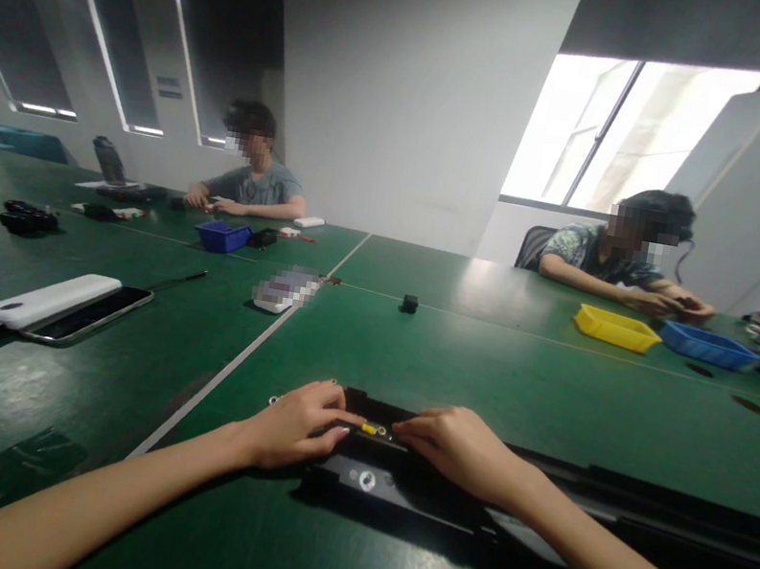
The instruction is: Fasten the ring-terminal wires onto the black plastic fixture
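Observation:
My left hand (302,422) is closed in a pinch on a short wire with a yellow-sleeved ring terminal (368,429). The terminal's metal ring points right, inside the end of a long black metal channel (405,483). Another small metal ring (273,401) shows just left of that hand. My right hand (459,445) reaches into the channel from the right, its fingertips pressed together close to the terminal's ring. Whatever those fingertips hold, if anything, is too small to make out. On the channel's near wall is a round, light-coloured fitting or hole (366,481).
A small black block (410,304) and a white device (286,291) lie ahead on the green table. Left are a white power bank (49,300) and phone (90,314) with cables. Yellow (616,331) and blue (710,347) trays stand far right. Two people sit opposite.

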The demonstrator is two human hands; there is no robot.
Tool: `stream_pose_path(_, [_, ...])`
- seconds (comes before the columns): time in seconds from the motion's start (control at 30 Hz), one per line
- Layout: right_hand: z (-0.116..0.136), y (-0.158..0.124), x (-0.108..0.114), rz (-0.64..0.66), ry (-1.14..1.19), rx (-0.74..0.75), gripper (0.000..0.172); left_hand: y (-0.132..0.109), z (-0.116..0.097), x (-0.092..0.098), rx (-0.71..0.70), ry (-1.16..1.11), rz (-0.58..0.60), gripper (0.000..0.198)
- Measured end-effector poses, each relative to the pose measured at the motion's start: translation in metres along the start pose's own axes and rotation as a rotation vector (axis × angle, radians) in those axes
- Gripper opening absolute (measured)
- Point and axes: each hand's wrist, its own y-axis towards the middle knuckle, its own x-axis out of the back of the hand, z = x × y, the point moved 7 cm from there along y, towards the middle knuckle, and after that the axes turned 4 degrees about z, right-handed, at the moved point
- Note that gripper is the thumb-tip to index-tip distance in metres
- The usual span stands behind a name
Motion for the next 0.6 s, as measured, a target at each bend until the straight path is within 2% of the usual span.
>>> stream_pose_path(0.6, [0.0001, 0.0005, -0.0002, -0.003, 0.011, -0.001, 0.029, -0.0012, 0.0007, -0.0017, -0.006, 0.004, -0.005, 0.034])
